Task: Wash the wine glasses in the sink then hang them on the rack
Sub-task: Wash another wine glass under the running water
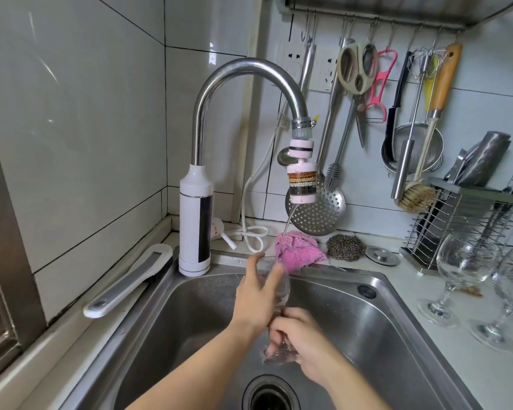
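A thin stream from the faucet's filter head (pixel 302 184) runs into the rim of a wine glass (pixel 285 288) held tilted over the steel sink (pixel 397 321), above its open drain (pixel 271 395). The left hand (pixel 255 297) wraps the bowl with fingers and thumb curled round it. The right hand (pixel 305 347) grips the stem just above the foot, fingers closed together. How much water the bowl holds cannot be told. Behind lie a pink cloth (pixel 299 253) and a scourer (pixel 345 247). On the counter to the right, two more glasses (pixel 462 270) stand upright beside a wire holder (pixel 456 223).
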The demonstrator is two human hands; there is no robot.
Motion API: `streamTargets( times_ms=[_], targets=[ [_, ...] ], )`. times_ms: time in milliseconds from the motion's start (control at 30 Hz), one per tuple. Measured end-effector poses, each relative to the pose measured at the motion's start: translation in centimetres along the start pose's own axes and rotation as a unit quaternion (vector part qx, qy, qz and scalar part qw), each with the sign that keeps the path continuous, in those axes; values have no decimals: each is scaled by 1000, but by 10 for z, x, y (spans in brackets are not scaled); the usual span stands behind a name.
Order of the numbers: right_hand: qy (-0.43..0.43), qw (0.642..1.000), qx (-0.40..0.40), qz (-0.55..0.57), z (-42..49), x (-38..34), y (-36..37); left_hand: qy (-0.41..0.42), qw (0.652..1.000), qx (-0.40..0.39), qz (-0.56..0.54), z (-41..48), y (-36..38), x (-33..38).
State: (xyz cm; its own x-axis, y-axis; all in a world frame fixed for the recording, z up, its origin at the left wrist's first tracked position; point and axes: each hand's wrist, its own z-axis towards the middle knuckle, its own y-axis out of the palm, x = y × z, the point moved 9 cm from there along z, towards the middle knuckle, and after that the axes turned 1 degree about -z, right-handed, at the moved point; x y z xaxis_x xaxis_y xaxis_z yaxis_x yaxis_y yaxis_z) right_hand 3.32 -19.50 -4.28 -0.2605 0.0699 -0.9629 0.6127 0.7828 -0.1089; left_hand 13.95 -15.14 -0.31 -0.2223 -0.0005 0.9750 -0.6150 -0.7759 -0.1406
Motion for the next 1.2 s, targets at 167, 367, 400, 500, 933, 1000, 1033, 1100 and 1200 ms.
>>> streamTargets(
  times_ms=[167, 367, 400, 500, 933, 1000, 1033, 1100, 1200],
  targets=[
    [3, 1000, -13, 7, 0, 0, 5, -61, 998, 18, -28, 1, -6, -12],
    [-32, 995, 27, -90, 4, 0, 2, -16, 998, 42, 36, -3, -7, -3],
    [-36, 995, 21, -95, 3, -1, 3, -40, 997, 62, 13, -2, -11, -7],
    [-35, 994, 2, -104, 2, 0, 10, -127, 987, 90, -50, 0, -19, -23],
    [-20, 995, 40, -89, 4, 0, -1, -26, 998, 52, 24, -1, -5, -4],
    [-37, 983, 64, -166, 4, -3, -2, -54, 995, 68, 45, 0, -10, -10],
    [-35, 984, 66, -163, 4, -2, -3, -59, 995, 63, 48, 1, -11, -12],
    [-11, 996, 53, -68, 3, 1, -4, -55, 997, 35, 29, 2, -8, -13],
    [20, 997, 16, 70, 2, 1, -1, -49, 998, -37, -18, -2, 7, -13]
  ],
)
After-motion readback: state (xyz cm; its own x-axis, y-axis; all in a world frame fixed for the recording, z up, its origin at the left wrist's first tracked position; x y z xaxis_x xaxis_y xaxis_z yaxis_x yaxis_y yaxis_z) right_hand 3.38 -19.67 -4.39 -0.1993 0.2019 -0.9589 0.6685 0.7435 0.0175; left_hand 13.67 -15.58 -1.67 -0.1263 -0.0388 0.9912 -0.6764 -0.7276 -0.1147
